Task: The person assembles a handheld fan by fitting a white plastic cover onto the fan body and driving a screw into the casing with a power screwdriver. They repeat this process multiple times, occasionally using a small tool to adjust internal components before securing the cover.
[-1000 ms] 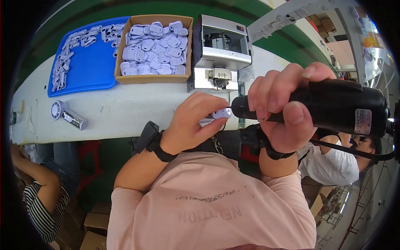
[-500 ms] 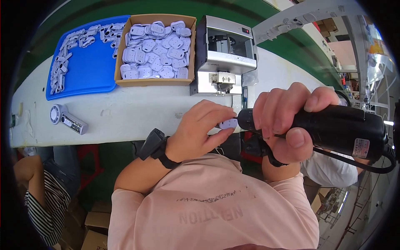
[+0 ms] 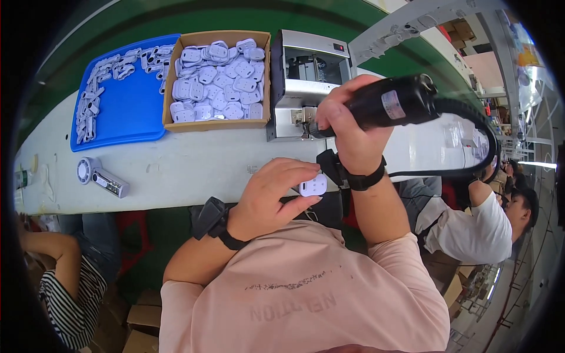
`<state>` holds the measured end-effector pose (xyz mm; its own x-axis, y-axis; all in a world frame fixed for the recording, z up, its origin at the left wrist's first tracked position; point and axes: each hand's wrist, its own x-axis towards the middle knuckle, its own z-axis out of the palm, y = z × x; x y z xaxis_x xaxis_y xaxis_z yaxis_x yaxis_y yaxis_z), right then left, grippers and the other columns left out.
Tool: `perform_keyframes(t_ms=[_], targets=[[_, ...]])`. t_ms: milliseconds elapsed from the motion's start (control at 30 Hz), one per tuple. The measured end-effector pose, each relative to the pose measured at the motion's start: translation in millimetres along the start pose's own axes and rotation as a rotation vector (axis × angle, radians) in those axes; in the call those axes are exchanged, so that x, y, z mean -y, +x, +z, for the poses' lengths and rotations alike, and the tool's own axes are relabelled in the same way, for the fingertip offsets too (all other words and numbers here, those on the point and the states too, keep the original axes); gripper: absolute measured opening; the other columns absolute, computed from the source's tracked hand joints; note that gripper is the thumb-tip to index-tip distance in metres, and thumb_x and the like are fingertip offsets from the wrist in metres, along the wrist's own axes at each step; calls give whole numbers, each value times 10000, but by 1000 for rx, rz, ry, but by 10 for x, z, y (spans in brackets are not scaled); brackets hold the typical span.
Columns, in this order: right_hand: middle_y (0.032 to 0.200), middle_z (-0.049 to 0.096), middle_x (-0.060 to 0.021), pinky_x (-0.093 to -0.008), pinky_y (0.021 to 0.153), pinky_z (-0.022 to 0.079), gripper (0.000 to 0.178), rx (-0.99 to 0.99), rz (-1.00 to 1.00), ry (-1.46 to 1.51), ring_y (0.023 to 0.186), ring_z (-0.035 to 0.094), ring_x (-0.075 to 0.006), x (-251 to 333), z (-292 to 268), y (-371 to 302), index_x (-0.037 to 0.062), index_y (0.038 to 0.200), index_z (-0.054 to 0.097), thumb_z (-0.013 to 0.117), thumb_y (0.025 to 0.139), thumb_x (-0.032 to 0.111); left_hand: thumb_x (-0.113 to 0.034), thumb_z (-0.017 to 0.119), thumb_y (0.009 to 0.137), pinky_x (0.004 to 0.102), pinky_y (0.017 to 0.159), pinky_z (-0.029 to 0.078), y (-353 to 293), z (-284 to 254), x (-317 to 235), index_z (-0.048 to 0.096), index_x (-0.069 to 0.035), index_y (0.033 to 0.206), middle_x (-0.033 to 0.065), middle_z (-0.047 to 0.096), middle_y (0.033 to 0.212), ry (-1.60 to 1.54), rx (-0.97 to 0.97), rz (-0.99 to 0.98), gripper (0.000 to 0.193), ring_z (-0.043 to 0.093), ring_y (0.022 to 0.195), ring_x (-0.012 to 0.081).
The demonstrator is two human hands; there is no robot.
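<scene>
My left hand (image 3: 271, 191) pinches a small white plastic housing (image 3: 313, 185) between thumb and fingers, just above the table's near edge. Several small holes show on its upward face. My right hand (image 3: 356, 126) is wrapped round a black electric screwdriver (image 3: 421, 97), tilted with its cable end up to the right. Its nose is low at the front of a silver and black screw feeder (image 3: 315, 88); whether the bit touches the metal outlet there cannot be made out, as fingers and tool cover it.
Left of the feeder, a cardboard box (image 3: 218, 125) holds many white housings. Beyond it lies a blue tray (image 3: 126, 126) with white parts along its edges. A white handheld fan-shaped device (image 3: 103, 177) rests at the left. The screwdriver's thick cable (image 3: 491, 138) loops at right. People sit on both sides.
My right hand has lifted the screwdriver off the white housing and swung it up and left to the feeder. My left hand still holds the housing, now slightly lower and more in view.
</scene>
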<state>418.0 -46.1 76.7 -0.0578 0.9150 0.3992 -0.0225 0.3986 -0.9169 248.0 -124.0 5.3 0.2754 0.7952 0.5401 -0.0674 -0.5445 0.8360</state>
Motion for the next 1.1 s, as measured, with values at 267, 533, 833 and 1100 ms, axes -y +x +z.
perform_keyframes(t_ms=[267, 533, 833, 1100], targets=[[790, 633, -123, -364, 631, 545, 356, 37, 174, 56, 656, 629, -205, 130, -111, -114, 21, 1188, 510, 656, 886, -96, -64, 854, 837, 414, 949, 555, -28, -11, -8, 664, -31, 1228, 169, 741, 1220, -2, 15, -17, 436, 704, 1110, 339], [803, 636, -109, -349, 604, 531, 362, -13, 65, 46, 623, 620, -199, -11, -5, 9, 12, 1193, 508, 658, 880, -89, -55, 851, 836, 411, 942, 557, -16, 11, -18, 666, -34, 1224, 159, 742, 1231, -20, 12, -21, 431, 702, 1098, 332], [789, 592, -66, -352, 587, 492, 349, -104, 100, 110, 598, 582, -184, 278, -204, -140, 45, 1264, 523, 645, 939, 8, -27, 835, 835, 405, 933, 557, -15, 15, -45, 677, -31, 1228, 154, 743, 1226, -22, 18, -57, 424, 699, 1097, 332], [875, 555, -57, -361, 614, 482, 428, 295, -204, 350, 634, 549, -185, 996, -241, -225, 105, 1360, 481, 691, 998, 194, -42, 844, 808, 406, 862, 558, 92, 59, 20, 714, -54, 1210, 114, 731, 1189, 19, -30, 13, 422, 682, 1008, 330]])
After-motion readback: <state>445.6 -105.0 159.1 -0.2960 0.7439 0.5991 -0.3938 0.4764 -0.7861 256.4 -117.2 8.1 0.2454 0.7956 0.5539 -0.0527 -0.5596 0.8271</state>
